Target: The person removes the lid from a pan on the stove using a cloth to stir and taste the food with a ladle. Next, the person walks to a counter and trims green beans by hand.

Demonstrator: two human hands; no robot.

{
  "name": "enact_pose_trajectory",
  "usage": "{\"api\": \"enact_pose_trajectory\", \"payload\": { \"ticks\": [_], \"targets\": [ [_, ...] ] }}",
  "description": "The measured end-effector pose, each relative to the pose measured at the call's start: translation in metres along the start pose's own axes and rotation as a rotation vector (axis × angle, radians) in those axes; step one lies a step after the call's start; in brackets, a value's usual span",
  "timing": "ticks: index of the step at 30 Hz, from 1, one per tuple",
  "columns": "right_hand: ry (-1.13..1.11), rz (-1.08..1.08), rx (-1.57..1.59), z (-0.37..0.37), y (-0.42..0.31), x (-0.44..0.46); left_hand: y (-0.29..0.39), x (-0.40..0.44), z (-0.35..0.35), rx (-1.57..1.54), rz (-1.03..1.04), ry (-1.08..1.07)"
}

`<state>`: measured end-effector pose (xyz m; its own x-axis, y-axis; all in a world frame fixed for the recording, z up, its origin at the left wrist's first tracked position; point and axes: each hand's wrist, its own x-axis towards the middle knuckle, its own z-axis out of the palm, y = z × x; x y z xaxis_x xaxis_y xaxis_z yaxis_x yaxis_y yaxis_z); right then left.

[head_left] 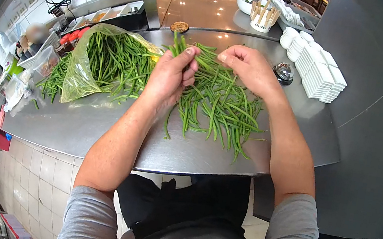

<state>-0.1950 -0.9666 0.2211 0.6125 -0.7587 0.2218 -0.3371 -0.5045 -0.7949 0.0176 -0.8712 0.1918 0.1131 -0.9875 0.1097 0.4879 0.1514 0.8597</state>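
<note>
My left hand (173, 72) is closed around a small bunch of green beans (178, 44), whose tips stick up above the thumb. To its right, my right hand (250, 69) has thumb and forefinger pinched together; whatever is between them is too small to make out. Below both hands a loose pile of green beans (221, 107) spreads over the steel counter (73, 127). Left of my left hand lies a clear yellowish plastic bag (79, 75), open, with many more green beans (115, 58) inside and spilling from its mouth.
A silver call bell (283, 73) and stacked white dishes (317, 69) stand at the right. Farther back are a white cup of wooden sticks (263, 19) and a cutlery tray (291, 9). Containers and a white basket (41, 51) crowd the left end. A person is at the far left.
</note>
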Motion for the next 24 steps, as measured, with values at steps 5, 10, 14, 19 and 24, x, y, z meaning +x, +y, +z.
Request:
{"api": "enact_pose_trajectory", "payload": {
  "ticks": [5, 10, 14, 19, 24],
  "targets": [
    [-0.095, -0.035, 0.133, 0.01, 0.008, 0.001, 0.001, 0.003, -0.005, -0.129, -0.061, 0.018],
    [-0.143, -0.028, 0.057, 0.014, 0.005, 0.0, 0.0, 0.002, -0.005, -0.215, -0.113, 0.013],
    [-0.123, -0.014, 0.005, 0.011, 0.004, -0.001, 0.001, 0.004, -0.007, -0.276, -0.139, 0.0],
    [0.087, 0.094, -0.216, 0.013, 0.015, 0.008, 0.002, 0.0, -0.003, -0.17, -0.128, -0.072],
    [0.132, 0.09, -0.17, 0.011, 0.041, 0.013, 0.006, -0.012, 0.015, 0.33, 0.081, -0.173]
  ]
}}
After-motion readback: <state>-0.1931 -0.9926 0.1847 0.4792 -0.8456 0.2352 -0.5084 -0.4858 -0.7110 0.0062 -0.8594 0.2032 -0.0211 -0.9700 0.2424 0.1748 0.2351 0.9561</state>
